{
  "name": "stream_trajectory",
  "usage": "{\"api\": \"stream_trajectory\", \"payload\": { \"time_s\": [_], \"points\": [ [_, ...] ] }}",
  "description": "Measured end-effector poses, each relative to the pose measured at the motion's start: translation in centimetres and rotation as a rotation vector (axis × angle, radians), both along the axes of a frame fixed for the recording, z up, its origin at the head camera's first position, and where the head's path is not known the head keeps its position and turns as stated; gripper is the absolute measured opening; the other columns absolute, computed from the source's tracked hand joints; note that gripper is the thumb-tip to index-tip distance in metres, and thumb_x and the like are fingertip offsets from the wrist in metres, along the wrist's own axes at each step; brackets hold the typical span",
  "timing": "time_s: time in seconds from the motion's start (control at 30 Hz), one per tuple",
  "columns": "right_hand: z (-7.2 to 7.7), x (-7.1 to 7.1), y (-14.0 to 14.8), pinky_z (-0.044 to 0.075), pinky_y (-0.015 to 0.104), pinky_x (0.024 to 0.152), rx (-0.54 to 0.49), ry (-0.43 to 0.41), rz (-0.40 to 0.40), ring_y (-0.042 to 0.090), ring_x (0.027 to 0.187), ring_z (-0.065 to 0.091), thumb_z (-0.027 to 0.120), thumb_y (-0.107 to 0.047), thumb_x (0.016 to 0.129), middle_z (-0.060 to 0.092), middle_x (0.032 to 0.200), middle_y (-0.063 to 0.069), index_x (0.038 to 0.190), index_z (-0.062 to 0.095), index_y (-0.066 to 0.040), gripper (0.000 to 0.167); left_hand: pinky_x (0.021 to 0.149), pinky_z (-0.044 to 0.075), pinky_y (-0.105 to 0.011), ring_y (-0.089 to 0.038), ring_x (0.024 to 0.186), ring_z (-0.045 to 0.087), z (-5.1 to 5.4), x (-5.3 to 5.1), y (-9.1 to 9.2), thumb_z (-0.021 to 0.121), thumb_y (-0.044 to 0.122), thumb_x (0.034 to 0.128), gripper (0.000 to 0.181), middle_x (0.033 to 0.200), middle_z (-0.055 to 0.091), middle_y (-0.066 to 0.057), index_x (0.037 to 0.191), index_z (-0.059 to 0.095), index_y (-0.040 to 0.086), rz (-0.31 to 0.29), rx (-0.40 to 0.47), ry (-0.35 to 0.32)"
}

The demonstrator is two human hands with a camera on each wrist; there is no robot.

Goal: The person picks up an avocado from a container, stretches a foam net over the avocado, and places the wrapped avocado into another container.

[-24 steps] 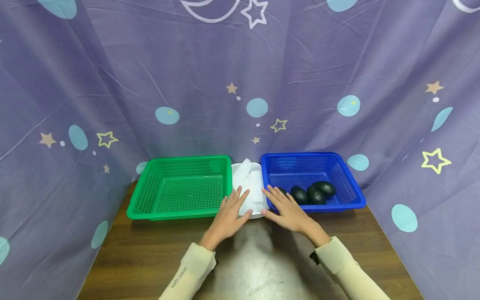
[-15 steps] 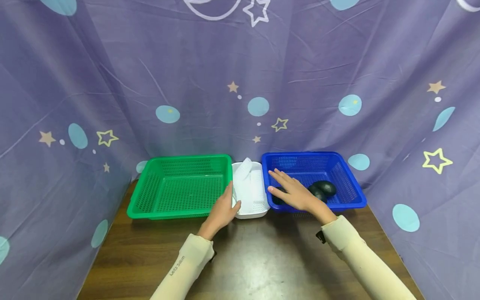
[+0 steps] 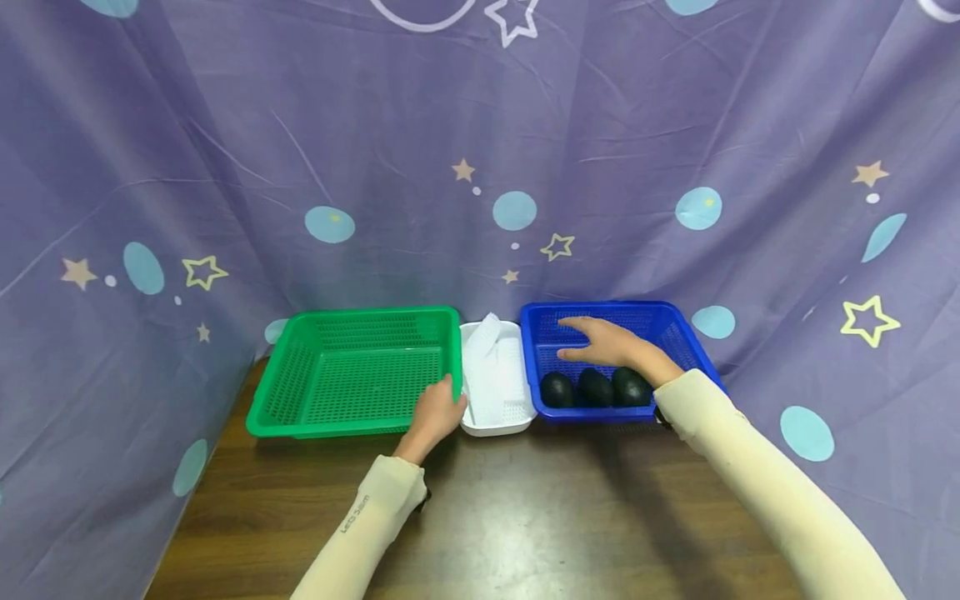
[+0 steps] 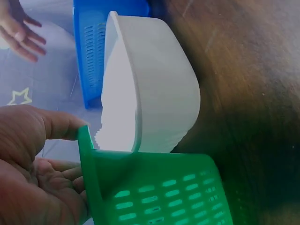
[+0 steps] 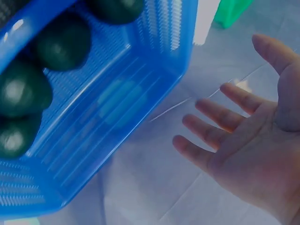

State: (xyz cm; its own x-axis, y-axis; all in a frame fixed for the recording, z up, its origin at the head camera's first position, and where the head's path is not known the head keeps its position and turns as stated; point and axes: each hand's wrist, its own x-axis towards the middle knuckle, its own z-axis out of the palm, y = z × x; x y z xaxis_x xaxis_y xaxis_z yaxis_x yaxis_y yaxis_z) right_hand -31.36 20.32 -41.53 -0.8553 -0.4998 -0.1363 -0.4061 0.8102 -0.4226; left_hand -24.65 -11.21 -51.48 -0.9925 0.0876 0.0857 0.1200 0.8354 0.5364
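In the head view my left hand [image 3: 437, 411] is at the near right corner of the green basket [image 3: 356, 431]; in the left wrist view its thumb and fingers pinch the green rim [image 4: 86, 154]. My right hand [image 3: 606, 343], fingers spread, hovers over the blue basket [image 3: 531, 358] and holds nothing. Beneath it, dark green avocados [image 3: 557, 390] lie along the basket's near side. The right wrist view shows the right hand [image 5: 253, 126] beside the blue basket [image 5: 187, 42], apart from the avocados [image 5: 63, 42].
Between the two baskets stands a small white basket [image 3: 498, 431] with white mesh material [image 3: 483, 367] in it. All three stand on a brown wooden table [image 3: 510, 517], with a purple patterned curtain [image 3: 405, 108] behind and at both sides.
The left hand has moved from over the white basket leftward to the green basket's rim and taken hold of it. The right hand has moved right and away, over the blue basket.
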Motion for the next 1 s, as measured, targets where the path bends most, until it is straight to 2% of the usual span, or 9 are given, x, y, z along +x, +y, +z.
{"api": "stream_trajectory", "payload": {
  "time_s": [0.1,0.17,0.23,0.37,0.57,0.77,1.0],
  "points": [
    [0.2,-1.2,0.7,0.035,0.059,0.118,0.025,-0.07,-0.018,0.044,0.145,0.04,0.066,-0.044,0.097,0.044,0.157,0.023,0.154,0.041,-0.005,0.074,0.061,0.051,-0.043,-0.032,0.07,0.064,0.1,-0.5,-0.2,0.065,0.014,0.0934,0.021,0.076,0.065,-0.018,0.092,0.065,-0.006,0.011,0.005,-0.029],
    [0.3,-2.0,1.1,0.036,0.06,0.117,0.042,-0.121,-0.028,0.045,0.144,0.04,0.066,-0.043,0.097,0.042,0.157,0.025,0.154,0.04,-0.005,0.074,0.054,0.043,-0.036,-0.025,0.061,0.054,0.2,-0.8,-0.4,0.065,0.015,0.092,0.023,0.065,0.054,-0.009,0.073,0.057,0.003,0.023,0.008,-0.066],
    [0.3,-2.6,1.5,0.036,0.06,0.116,0.062,-0.183,-0.044,0.046,0.144,0.039,0.066,-0.044,0.097,0.04,0.158,0.026,0.155,0.038,-0.004,0.075,0.052,0.038,-0.031,-0.021,0.058,0.047,0.5,-1.1,-0.5,0.064,0.016,0.0913,0.031,0.061,0.046,-0.003,0.066,0.047,0.01,0.035,0.018,-0.118],
    [0.2,-3.5,2.1,0.036,0.062,0.116,0.119,-0.278,-0.058,0.047,0.145,0.038,0.065,-0.045,0.097,0.037,0.159,0.026,0.154,0.039,-0.002,0.076,0.053,0.038,-0.029,-0.02,0.058,0.047,1.0,-1.3,-0.5,0.063,0.017,0.0914,0.033,0.063,0.046,-0.002,0.065,0.045,0.012,0.037,0.028,-0.191],
    [-0.7,-4.5,2.3,0.034,0.062,0.117,0.167,-0.354,-0.076,0.048,0.147,0.033,0.068,-0.043,0.095,0.035,0.16,0.025,0.153,0.041,-0.004,0.075,0.052,0.039,-0.03,-0.02,0.057,0.047,1.3,-1.2,-0.3,0.06,0.017,0.0895,0.03,0.062,0.046,-0.003,0.064,0.046,0.011,0.027,0.029,-0.194],
    [-1.8,-5.2,1.7,0.035,0.062,0.116,0.222,-0.373,-0.079,0.049,0.147,0.031,0.071,-0.043,0.092,0.03,0.161,0.028,0.15,0.045,-0.005,0.074,0.051,0.036,-0.029,-0.019,0.057,0.044,0.9,-1.3,-0.1,0.062,0.017,0.09,0.034,0.06,0.041,-0.001,0.062,0.042,0.013,0.043,-0.002,-0.181],
    [-3.0,-5.8,0.0,0.036,0.06,0.117,0.239,-0.379,-0.046,0.047,0.146,0.033,0.076,-0.039,0.089,0.034,0.159,0.026,0.149,0.049,-0.007,0.073,0.051,0.036,-0.03,-0.02,0.056,0.045,0.8,-1.2,0.1,0.062,0.019,0.0917,0.037,0.059,0.042,-0.001,0.061,0.043,0.014,0.056,-0.025,-0.191]
  ]
}}
